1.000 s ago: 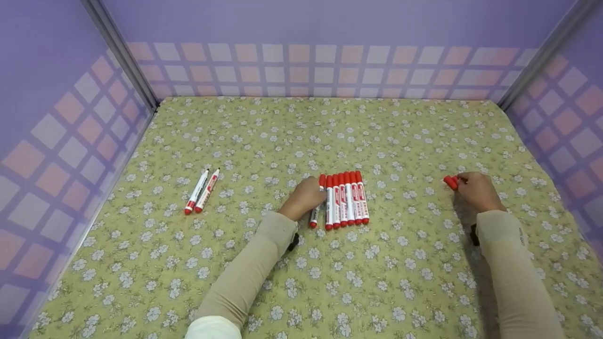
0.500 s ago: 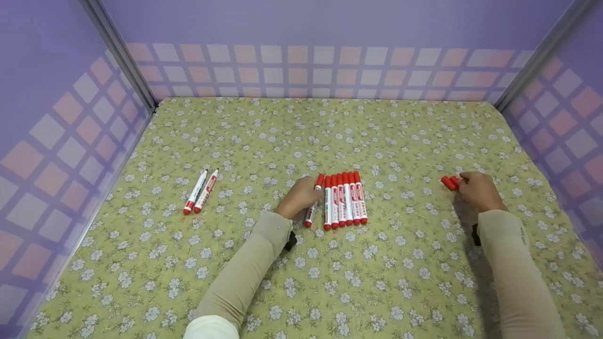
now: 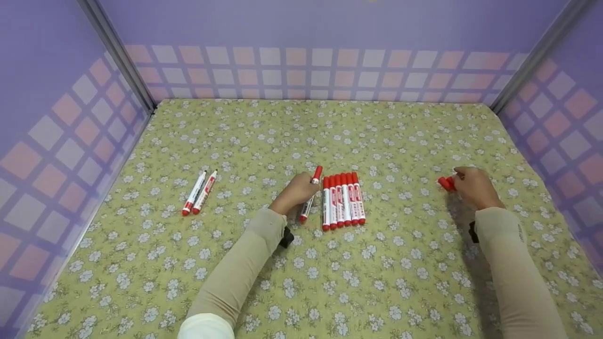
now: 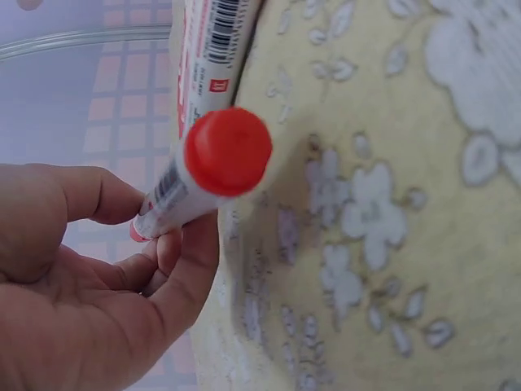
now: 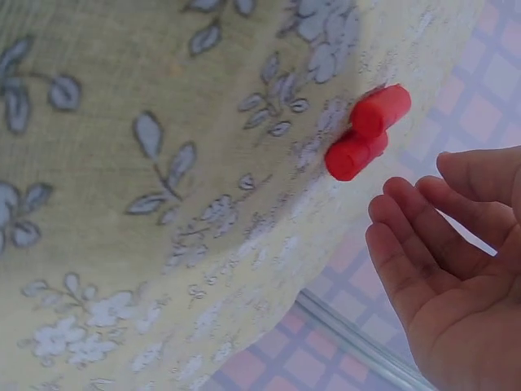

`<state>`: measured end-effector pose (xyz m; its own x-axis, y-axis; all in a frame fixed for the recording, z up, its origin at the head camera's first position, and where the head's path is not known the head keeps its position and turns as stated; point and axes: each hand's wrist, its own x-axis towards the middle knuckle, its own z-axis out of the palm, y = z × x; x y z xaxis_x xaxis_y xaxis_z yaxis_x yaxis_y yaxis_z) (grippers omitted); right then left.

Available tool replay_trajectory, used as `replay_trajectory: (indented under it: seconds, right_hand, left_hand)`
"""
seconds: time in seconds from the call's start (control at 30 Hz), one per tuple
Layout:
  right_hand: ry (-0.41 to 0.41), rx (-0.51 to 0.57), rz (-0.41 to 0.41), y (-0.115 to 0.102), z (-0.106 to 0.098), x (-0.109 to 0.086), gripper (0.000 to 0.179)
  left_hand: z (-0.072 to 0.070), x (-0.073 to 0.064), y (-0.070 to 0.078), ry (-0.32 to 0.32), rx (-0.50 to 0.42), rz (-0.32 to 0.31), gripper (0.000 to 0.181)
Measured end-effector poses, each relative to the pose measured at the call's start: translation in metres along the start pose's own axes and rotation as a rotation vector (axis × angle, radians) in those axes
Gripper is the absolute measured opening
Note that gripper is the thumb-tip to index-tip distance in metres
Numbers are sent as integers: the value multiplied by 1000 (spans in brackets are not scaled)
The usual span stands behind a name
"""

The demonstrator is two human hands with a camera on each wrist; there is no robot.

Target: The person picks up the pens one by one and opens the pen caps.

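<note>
My left hand [image 3: 296,192] pinches a whiteboard marker [image 4: 179,195] between thumb and fingers, just left of a row of several capped markers [image 3: 343,200]. The held marker is white with a red cap on its far end; the left wrist view shows its red butt end tilted up from the cloth. Over on the right, two red marker caps [image 5: 381,110] lie side by side on the cloth. My right hand [image 5: 460,269] is beside them with fingers loosely bent and nothing in its grasp; a small gap separates its fingertips from the caps in the right wrist view.
Two uncapped markers, one [image 3: 194,193] beside the other [image 3: 205,192], lie at the left with dark tips pointing away. A flowered yellow-green cloth [image 3: 264,292] covers the table. Purple panels with pink and white squares [image 3: 297,56] wall in the back and sides.
My left hand has drawn the marker leftward, away from the row, and its cap end now stands clear of the others. My right hand stays beside the caps, its fingers shifting slightly.
</note>
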<state>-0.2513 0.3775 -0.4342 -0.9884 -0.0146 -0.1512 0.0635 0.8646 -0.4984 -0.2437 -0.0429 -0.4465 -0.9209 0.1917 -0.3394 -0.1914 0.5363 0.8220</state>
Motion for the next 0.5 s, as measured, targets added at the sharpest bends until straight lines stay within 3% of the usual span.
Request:
replay_trajectory:
  seconds: [0.17, 0.3, 0.5]
  right_hand:
    - [-12, -21, -59, -7, 1, 0, 49]
    - [-9, -42, -132, -18, 4, 0, 46]
    - [-12, -65, -227, -41, 10, -1, 43]
  left_hand:
    - [-4, 0, 8, 19, 92, 53, 23]
    - [-7, -4, 13, 20, 106, 50, 13]
    - [-9, -8, 16, 16, 123, 50, 30]
